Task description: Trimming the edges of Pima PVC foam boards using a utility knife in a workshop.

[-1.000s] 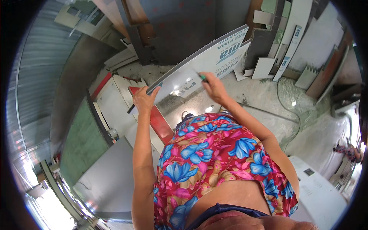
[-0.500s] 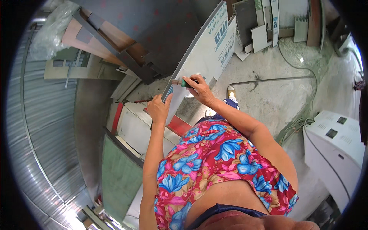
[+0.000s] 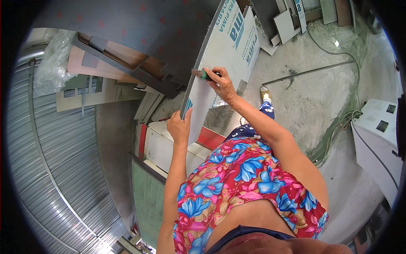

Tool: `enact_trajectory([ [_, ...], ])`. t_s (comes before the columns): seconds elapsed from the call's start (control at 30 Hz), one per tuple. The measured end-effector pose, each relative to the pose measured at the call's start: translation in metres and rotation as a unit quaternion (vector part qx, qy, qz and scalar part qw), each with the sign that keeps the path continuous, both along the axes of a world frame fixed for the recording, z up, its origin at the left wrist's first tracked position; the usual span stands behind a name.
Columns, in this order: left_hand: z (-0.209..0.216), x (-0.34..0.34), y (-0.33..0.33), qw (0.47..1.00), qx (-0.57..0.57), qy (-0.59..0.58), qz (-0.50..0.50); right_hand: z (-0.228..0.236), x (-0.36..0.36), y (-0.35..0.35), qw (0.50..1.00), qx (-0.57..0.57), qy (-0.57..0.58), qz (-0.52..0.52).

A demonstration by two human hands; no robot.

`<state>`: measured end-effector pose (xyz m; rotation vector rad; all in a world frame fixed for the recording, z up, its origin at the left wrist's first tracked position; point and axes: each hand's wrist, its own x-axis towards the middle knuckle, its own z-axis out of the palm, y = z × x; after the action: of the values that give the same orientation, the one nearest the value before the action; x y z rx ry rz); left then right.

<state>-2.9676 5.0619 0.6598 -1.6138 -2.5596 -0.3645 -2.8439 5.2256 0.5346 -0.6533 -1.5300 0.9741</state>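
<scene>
A white foam-like board (image 3: 211, 55) with blue printing stands tilted on edge in front of me, its long narrow side facing up. My left hand (image 3: 179, 127) is closed around the near end of that edge, thumb on the printed side. My right hand (image 3: 223, 84) grips the green and black handle of a small flat-ended hand tool (image 3: 204, 75). The tool's brownish tip meets the board's upper edge, farther along than my left hand. Whether the tip is bristles or a blade cannot be made out.
Dark sheets (image 3: 139, 25) lean beyond the board on the left. Panel offcuts (image 3: 285, 25) stand against the far wall. A thin dark strip (image 3: 308, 73) and a cable (image 3: 357, 80) lie on the floor. At right is a white box-shaped unit (image 3: 376, 139); a green panel (image 3: 148, 199) stands at lower left.
My right hand and the tool have slid farther along the board's edge, away from my left hand. My left hand keeps its hold. The whole view has shifted slightly.
</scene>
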Motion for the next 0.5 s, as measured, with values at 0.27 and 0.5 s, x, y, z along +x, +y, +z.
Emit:
enact_trajectory([
  [0.27, 0.001, 0.012, 0.007, 1.0, 0.012, 0.011, -0.014, -0.005, 0.009, 0.034, 1.0, -0.018, 0.006, -0.008],
  [0.5, 0.005, 0.016, 0.017, 1.0, 0.009, 0.007, -0.011, 0.007, 0.021, 0.057, 0.998, -0.043, 0.013, -0.042],
])
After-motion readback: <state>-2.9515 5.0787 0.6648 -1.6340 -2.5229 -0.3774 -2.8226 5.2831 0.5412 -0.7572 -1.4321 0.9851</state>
